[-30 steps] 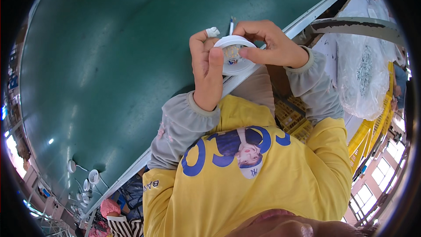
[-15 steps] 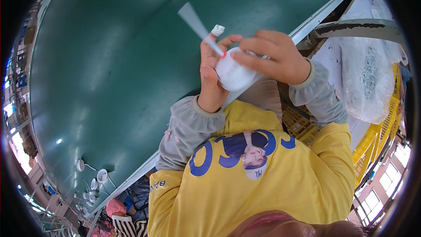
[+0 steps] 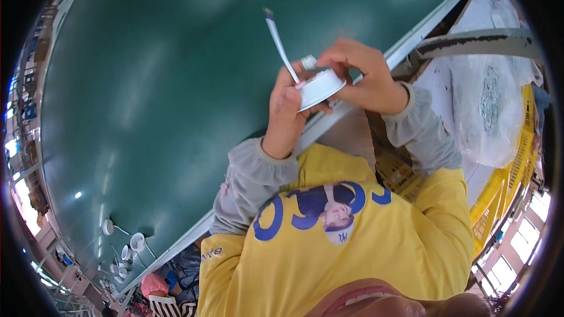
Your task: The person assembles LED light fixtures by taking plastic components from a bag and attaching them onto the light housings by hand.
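Observation:
A shallow white round housing [image 3: 321, 89] with a white cable [image 3: 278, 41] rising from its side is held over the table's near edge. The cable ends in a darker tip, and a small red spot shows where it enters. My left hand [image 3: 284, 105] is closed around the housing's left side, thumb on the near side. White wrapping covers one of its fingertips. At the right rim is my right hand [image 3: 370, 76], fingers bent and thumb against the housing; some fingertips are hidden behind it.
The green table [image 3: 158, 94] spreads ahead and left. Several white round parts with cables [image 3: 137, 242] lie at its lower left. On the right, a clear plastic bag of small metal pieces [image 3: 490, 105] lies by a yellow crate [image 3: 502, 194], below a curved grey bar [image 3: 476, 42].
The housing has tilted from face-on to nearly edge-on. Its cable, blurred before, now stands steeper and sharp. My right fingers have moved from over its face to its right rim.

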{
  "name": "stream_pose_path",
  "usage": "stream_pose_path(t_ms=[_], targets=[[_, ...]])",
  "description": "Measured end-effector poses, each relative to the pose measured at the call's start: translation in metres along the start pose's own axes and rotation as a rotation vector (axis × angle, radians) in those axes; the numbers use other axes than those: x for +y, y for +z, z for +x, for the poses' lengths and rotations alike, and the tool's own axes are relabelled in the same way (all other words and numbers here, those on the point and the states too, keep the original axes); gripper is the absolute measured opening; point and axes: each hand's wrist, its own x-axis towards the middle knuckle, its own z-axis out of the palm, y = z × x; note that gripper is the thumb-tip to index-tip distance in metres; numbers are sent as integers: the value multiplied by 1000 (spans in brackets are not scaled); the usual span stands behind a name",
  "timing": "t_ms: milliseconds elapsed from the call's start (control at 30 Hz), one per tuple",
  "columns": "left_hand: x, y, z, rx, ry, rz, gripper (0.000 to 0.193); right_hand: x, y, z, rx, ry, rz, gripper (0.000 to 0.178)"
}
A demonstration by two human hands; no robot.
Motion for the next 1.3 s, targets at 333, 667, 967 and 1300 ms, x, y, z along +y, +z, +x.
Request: stream_pose_path(t_ms=[333, 667, 967, 1300], targets=[[-17, -1, 6, 314, 165, 249, 87, 4, 6, 6, 193, 259, 444, 25], [-14, 5, -11, -38, 94, 396, 43, -12, -15, 10, 134, 340, 477, 20], [-17, 5, -15, -229, 92, 139, 54, -16, -13, 8, 53, 344, 547, 22], [-4, 20, -7, 55, 63, 161, 31, -16, -15, 12, 112, -16, 142, 15]])
